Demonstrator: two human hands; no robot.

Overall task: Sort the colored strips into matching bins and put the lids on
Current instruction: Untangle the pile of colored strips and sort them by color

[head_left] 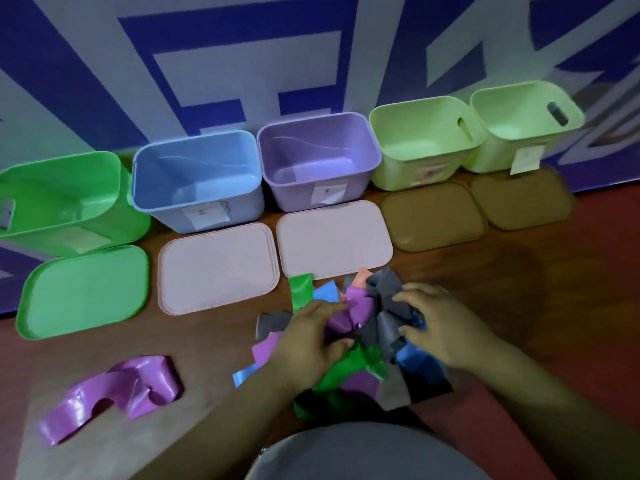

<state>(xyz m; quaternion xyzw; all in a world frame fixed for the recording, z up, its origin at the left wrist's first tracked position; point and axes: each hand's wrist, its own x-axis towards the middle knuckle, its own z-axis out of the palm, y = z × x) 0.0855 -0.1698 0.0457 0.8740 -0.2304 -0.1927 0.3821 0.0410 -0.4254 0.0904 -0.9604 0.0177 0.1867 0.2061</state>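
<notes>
Grey clothing (pixel 363 452) fills the bottom edge, with both forearms reaching out over it. Left hand (pixel 311 337) is curled, its fingers and thumb pinching a purple strip (pixel 356 306) in the pile of strips (pixel 349 368). Right hand (pixel 440 327) is also curled, gripping a grey strip (pixel 381 289) on the same pile. Another loose purple ribbon (pixel 114 389) lies well apart to the left on the wood-grain surface (pixel 519 289).

Beyond the pile lie five lids: green lid (pixel 86 292), two pink lids (pixel 218 268) (pixel 336 237) and two brown lids (pixel 436 216) (pixel 523 199). Behind each stands an uncovered bin showing its bare inside: green bin (pixel 62 199), blue bin (pixel 197 178), purple bin (pixel 318 157) and two pale green bins (pixel 422 143) (pixel 523 123).
</notes>
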